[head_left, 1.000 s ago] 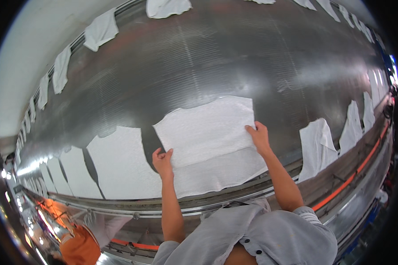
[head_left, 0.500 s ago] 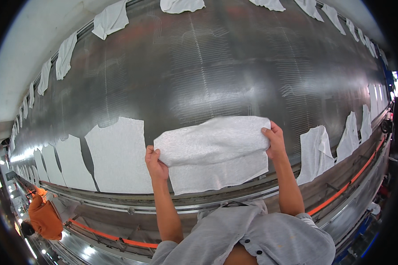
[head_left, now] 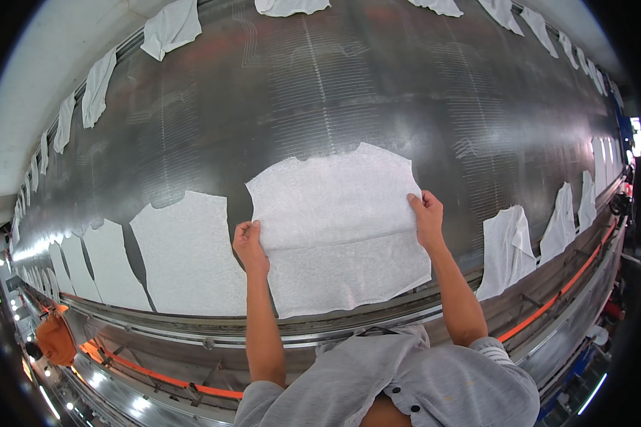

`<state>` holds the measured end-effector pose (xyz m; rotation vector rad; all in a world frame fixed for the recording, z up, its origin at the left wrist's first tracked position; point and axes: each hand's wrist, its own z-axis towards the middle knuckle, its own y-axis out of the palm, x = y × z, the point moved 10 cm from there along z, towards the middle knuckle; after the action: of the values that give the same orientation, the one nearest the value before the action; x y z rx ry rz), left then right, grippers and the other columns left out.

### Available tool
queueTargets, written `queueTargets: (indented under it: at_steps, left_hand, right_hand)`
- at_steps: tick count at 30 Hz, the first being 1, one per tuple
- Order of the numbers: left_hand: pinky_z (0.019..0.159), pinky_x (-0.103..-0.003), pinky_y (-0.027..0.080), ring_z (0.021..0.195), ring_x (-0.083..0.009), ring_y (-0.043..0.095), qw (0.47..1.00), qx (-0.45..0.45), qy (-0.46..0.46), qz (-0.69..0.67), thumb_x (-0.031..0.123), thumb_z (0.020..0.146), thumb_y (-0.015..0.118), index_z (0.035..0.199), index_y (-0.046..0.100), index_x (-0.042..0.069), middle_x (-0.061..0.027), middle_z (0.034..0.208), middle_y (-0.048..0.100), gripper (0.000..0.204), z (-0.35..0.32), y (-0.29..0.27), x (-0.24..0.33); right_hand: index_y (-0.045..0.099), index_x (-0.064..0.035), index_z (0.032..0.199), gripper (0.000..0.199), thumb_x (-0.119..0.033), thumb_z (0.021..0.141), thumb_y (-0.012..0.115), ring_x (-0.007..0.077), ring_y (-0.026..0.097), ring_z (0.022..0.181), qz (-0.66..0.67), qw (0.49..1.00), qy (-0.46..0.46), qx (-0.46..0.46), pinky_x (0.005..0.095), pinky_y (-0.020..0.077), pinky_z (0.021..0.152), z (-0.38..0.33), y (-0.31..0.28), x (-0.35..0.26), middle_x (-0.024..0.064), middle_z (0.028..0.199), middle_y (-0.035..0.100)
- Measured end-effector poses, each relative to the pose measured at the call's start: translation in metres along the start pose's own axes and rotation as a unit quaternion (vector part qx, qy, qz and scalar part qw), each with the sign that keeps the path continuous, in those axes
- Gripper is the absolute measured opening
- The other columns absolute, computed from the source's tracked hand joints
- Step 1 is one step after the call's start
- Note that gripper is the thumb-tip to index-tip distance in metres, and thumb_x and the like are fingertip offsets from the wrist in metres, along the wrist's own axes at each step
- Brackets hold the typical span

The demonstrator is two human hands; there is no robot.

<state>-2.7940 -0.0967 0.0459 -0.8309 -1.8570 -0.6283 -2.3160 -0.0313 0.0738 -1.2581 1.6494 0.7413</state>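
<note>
A white cut fabric panel [head_left: 335, 206], shaped like a shirt body with a shallow neckline, lies in front of me on the dark metal table [head_left: 363, 107]. My left hand [head_left: 251, 245] is closed on its left edge, thumb and fingers pinching the cloth. At the opposite edge, a little higher, my right hand [head_left: 427, 219] pinches the fabric too. A crease runs across the panel between my hands, and its bottom edge lies along the table's near side. Left of it, another white panel [head_left: 189, 256] lies flat and apart.
More flat panels [head_left: 114, 263] continue along the near edge to the left. Partly folded white pieces [head_left: 507, 245] lie to the right. White pieces [head_left: 171, 28] hang over the far edge. An orange strip [head_left: 541, 306] runs below the metal rail. A person in orange [head_left: 55, 339] is at lower left.
The panel's folded upper part has opened out away from me, showing its neckline and shoulders. My hands still grip the side edges; my right hand has shifted slightly left.
</note>
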Motion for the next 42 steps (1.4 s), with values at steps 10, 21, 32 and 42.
queueTargets:
  at_steps: [10,21,32,42]
  left_hand:
    - [0.072,-0.025,0.046,0.076,-0.0089,0.057,0.999,0.017,-0.014,0.023,0.012,0.091,0.072,0.095,0.06,0.005,-0.003,0.084,0.067,0.015,-0.015,-0.019,-0.018]
    - [0.073,-0.023,0.044,0.076,-0.0075,0.055,0.999,0.03,-0.039,0.022,0.007,0.089,0.073,0.092,0.061,0.004,-0.002,0.082,0.066,0.012,-0.021,-0.023,-0.023]
    - [0.073,-0.023,0.045,0.075,-0.0077,0.055,0.998,0.033,-0.046,0.019,0.006,0.089,0.073,0.092,0.062,0.004,-0.0014,0.08,0.065,0.012,-0.023,-0.026,-0.03]
    - [0.073,-0.024,0.045,0.075,-0.0076,0.056,0.998,0.026,-0.042,0.031,0.007,0.088,0.074,0.094,0.063,0.002,-0.001,0.081,0.065,0.013,-0.022,-0.028,-0.035]
  right_hand:
    - [0.066,0.0008,0.09,0.009,-0.008,0.091,0.069,0.0017,0.048,0.065,0.04,0.999,0.002,0.011,0.0214,0.0374,0.059,-0.009,-0.014,0.009,-0.004,0.075,0.06]
    - [0.066,0.0008,0.09,0.008,-0.007,0.091,0.068,0.0023,0.049,0.066,0.048,0.999,0.017,0.007,0.0217,0.0381,0.06,-0.009,-0.019,0.027,-0.003,0.077,0.061]
    - [0.064,0.0,0.085,0.009,-0.006,0.09,0.068,0.0027,0.05,0.064,0.046,0.998,0.038,0.012,0.0216,0.0388,0.058,-0.01,-0.023,0.04,-0.0024,0.075,0.061]
    - [0.066,0.0009,0.089,0.007,-0.006,0.09,0.069,0.0025,0.052,0.064,0.026,0.998,0.052,0.015,0.0212,0.0402,0.059,-0.012,-0.025,0.043,-0.0023,0.076,0.063]
